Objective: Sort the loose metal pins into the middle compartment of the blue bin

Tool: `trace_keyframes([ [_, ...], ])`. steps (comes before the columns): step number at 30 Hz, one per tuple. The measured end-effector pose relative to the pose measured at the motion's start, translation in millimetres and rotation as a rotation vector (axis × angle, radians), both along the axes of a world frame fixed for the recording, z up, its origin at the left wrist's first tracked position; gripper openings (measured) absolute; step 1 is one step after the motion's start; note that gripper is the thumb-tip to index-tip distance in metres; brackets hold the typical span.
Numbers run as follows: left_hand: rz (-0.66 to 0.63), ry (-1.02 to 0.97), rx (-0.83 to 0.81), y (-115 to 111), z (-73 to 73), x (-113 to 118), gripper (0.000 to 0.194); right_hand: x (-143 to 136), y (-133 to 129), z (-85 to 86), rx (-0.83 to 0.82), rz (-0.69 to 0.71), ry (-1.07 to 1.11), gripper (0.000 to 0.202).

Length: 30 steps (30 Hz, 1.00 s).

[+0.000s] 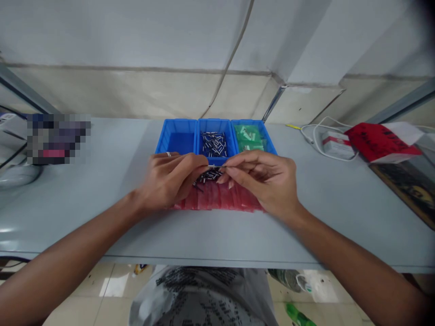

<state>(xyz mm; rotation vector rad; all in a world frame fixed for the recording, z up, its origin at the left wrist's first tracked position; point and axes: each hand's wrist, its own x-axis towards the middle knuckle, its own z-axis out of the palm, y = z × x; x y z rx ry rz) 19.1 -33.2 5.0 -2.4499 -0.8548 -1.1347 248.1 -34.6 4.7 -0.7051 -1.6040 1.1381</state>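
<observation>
My left hand (171,179) and my right hand (270,183) meet over the table, in front of the blue bins. Both pinch a small, thin metal pin-like piece (215,166), one hand at each end; its exact kind is too small to make out. Right behind the fingertips, the middle blue bin (217,160) holds many short silver-and-black metal pieces (214,144). More such loose pieces (210,174) lie beneath my fingers, beside a row of flat red plastic bags (217,197). My hands partly cover the bags.
A left blue bin (159,145) and a right one with green packets (250,136) flank the middle bin. Rightward lie a white cable (314,140), a small white-and-red box (336,144), a red packet (377,142) and a dark patterned board (404,190). A wall stands behind.
</observation>
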Motion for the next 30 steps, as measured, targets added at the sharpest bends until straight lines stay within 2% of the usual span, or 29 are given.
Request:
trace_keyframes([
  [3, 0.036, -0.008, -0.003, -2, 1.0, 1, 0.005, -1, -1, 2.9, 0.009, -0.024, 0.033, 0.008],
  [7, 0.004, -0.011, -0.063, -1, -0.7, 2, 0.015, -3, -4, 3.1, -0.003, -0.032, 0.044, 0.010],
  [11, -0.017, 0.027, -0.025, -1, -0.3, 2, 0.006, -3, -6, 5.6, -0.011, -0.011, 0.027, 0.010],
  [14, -0.040, 0.051, -0.030, 0, 1.3, 2, 0.015, -1, -8, 10.7, -0.050, 0.020, 0.000, 0.009],
  [16, -0.050, 0.009, -0.006, 0, 1.5, 2, 0.013, 0, -8, 12.7, -0.081, 0.030, -0.005, 0.008],
  [20, -0.065, -0.019, 0.022, 0, 1.9, 3, 0.008, 0, -7, 9.0, -0.079, 0.024, 0.017, 0.010],
  [22, -0.070, 0.014, -0.006, 0, 3.0, 3, 0.013, -1, -6, 5.5, -0.060, 0.019, 0.039, 0.011],
  [30, -0.097, 0.061, -0.056, -1, 4.0, 2, 0.023, -2, -8, 8.4, -0.100, 0.121, 0.070, 0.013],
])
